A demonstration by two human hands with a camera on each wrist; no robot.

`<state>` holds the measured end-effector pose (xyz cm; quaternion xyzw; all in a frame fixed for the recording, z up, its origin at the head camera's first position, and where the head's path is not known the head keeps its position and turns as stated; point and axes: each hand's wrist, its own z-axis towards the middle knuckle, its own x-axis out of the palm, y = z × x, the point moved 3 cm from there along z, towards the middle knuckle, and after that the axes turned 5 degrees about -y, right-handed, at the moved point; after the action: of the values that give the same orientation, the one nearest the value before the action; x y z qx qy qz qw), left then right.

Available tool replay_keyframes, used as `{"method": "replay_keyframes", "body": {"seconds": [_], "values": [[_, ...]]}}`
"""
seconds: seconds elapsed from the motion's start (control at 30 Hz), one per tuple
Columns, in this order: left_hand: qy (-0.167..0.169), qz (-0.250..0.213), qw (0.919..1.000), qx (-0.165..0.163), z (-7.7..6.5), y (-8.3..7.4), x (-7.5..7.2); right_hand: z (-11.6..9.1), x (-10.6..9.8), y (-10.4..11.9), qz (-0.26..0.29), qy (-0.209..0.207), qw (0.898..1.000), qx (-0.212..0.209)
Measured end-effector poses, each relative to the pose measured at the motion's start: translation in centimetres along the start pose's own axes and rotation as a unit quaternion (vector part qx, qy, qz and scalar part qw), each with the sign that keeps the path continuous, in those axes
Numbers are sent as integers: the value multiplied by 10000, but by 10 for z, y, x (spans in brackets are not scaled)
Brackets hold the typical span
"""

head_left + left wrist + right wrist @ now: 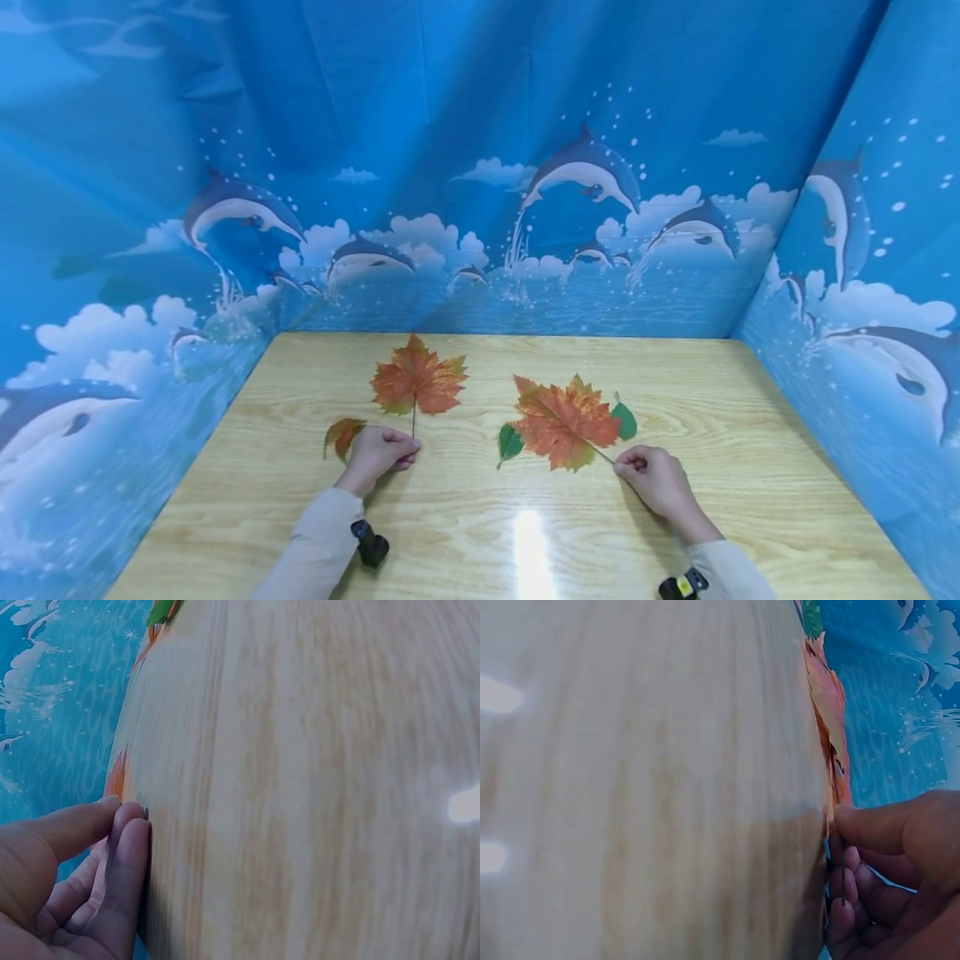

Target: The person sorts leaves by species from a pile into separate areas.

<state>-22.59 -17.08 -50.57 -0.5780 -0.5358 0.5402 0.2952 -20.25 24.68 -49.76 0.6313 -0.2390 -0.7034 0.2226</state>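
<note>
My left hand [380,454] pinches the thin stem of an orange maple leaf [418,379], whose blade points toward the back of the table. Just left of that hand, a smaller orange-brown leaf [344,437] is partly covered by it. With thumb and fingertips, my right hand [660,479] grips the stem of a second, larger-looking orange maple leaf [566,423], which points to the back left. In the right wrist view the stem [844,885] runs down past the fingers. Only an orange tip of the leaf [117,776] shows beyond the left fingers in the left wrist view.
One green leaf [510,442] lies left of the right-hand maple leaf, another green leaf [624,419] at its right edge, partly behind it. The wood-grain table [465,533] meets blue dolphin-print curtains [450,167] at the back and sides.
</note>
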Motion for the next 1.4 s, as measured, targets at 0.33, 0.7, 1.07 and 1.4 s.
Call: {"method": "replay_keyframes", "body": {"seconds": [0.33,0.7,1.07,1.4], "values": [[-15,-39,9999,-108,0,0,-1,3,-1,7,310,356,9989,-49],[-24,-14,9999,-113,-1,1,0,19,-8,38,796,154,9963,278],[-62,40,9999,-149,-2,1,-2,44,8,81,1260,-162,9915,263],[-44,-48,9999,-143,-2,1,-1,60,54,140,1930,108,9801,460]]}}
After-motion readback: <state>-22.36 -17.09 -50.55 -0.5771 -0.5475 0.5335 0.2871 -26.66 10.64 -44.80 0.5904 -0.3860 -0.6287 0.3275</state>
